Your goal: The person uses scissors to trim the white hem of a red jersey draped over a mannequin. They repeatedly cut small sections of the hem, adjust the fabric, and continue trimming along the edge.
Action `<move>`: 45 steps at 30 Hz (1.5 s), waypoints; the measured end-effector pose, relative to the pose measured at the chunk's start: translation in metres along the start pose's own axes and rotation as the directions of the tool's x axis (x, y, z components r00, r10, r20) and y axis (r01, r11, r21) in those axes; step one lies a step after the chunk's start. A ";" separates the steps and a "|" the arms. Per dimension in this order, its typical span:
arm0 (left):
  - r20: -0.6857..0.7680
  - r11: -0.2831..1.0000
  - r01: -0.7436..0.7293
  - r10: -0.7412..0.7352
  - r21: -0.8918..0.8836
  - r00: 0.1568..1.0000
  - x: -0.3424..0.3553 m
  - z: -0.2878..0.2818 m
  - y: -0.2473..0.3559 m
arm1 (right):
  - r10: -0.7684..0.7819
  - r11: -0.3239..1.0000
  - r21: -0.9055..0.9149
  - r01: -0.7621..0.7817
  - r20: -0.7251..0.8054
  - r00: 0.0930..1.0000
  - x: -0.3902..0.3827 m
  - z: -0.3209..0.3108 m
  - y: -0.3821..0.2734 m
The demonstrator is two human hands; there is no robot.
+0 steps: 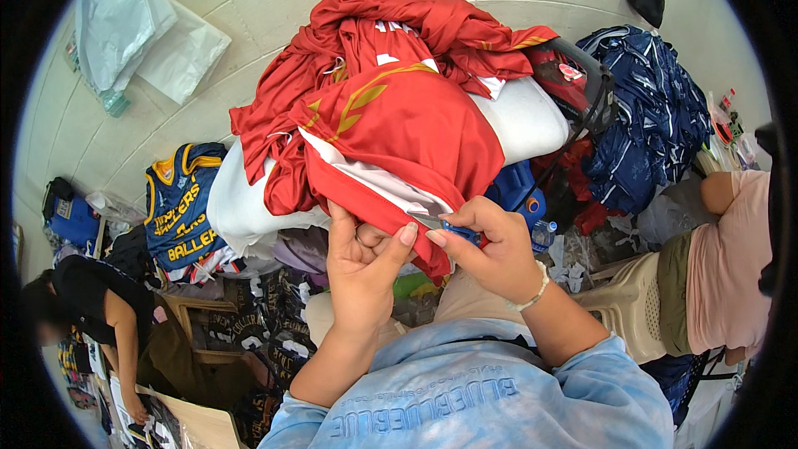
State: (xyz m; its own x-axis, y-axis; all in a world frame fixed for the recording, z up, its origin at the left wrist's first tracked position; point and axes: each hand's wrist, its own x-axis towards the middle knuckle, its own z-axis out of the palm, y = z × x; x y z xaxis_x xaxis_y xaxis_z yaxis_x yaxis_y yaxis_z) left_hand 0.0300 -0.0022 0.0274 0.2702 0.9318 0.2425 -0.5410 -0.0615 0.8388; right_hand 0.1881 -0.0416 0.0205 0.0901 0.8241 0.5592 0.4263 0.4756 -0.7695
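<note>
A pile of red garments with yellow and white markings point(382, 108) lies over a white padded board point(524, 116) in front of me. My left hand point(366, 258) pinches the lower edge of a red piece, whose white underside shows in a long fold. My right hand point(490, 254) grips small blue-handled snips point(460, 232), their metal blades at that fold, just right of my left thumb.
Navy garments point(632, 116) are heaped right, a navy-yellow jersey point(183, 208) left. A blue object point(511, 191) and bottle point(543, 237) lie behind my right hand. A person point(116, 324) works at lower left; another point(723, 274) is at right beside a plastic chair point(623, 316).
</note>
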 end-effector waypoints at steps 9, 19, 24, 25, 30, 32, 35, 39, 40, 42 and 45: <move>-0.021 1.000 -0.013 0.012 -0.022 1.000 0.005 -0.003 -0.005 | 0.242 0.893 0.339 -0.296 0.193 0.951 -0.008 0.005 0.012; -0.024 0.997 0.007 -0.009 -0.077 1.000 0.011 -0.016 -0.001 | 0.145 0.952 0.250 -0.174 0.130 0.981 -0.013 -0.002 0.012; -0.031 0.996 0.007 -0.010 -0.089 0.999 0.009 -0.014 0.001 | 0.089 0.974 0.202 -0.104 0.079 0.993 -0.014 0.000 0.014; -0.037 0.996 0.011 -0.014 -0.086 0.999 0.009 -0.013 0.001 | 0.079 0.978 0.190 -0.092 0.072 0.994 -0.014 0.001 0.015; -0.027 0.996 0.038 -0.040 -0.077 0.999 0.008 -0.012 0.002 | 0.089 0.971 0.218 -0.096 0.040 0.995 -0.013 0.006 0.013; -0.005 0.996 0.047 -0.047 -0.073 0.999 0.006 -0.011 0.002 | 0.089 0.973 0.213 -0.095 0.034 0.995 -0.011 0.007 0.011; 0.011 0.996 0.060 -0.060 -0.064 0.998 0.005 -0.012 0.003 | 0.069 0.985 0.158 -0.074 0.035 0.997 -0.009 0.007 0.009; 0.000 0.996 0.052 -0.052 -0.079 0.999 0.005 -0.011 0.004 | 0.034 0.982 0.188 -0.033 -0.003 0.999 -0.006 0.014 0.009; -0.014 0.995 0.054 -0.055 -0.080 0.998 0.004 -0.010 0.004 | 0.036 0.978 0.208 -0.033 -0.009 0.999 -0.006 0.015 0.009; -0.025 0.995 0.054 -0.057 -0.084 0.998 0.003 -0.009 0.004 | 0.034 0.976 0.217 -0.030 -0.016 0.999 -0.006 0.017 0.011; -0.017 0.995 0.055 -0.056 -0.083 0.998 0.003 -0.009 0.005 | 0.045 0.988 0.145 -0.043 -0.005 0.999 -0.007 0.015 0.013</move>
State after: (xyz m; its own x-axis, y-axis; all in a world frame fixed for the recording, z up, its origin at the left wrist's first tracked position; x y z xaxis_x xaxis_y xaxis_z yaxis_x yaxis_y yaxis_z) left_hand 0.0213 0.0038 0.0279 0.2866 0.9397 0.1864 -0.5896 0.0196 0.8075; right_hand 0.1791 -0.0362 0.0019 0.1139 0.8428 0.5260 0.2868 0.4790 -0.8296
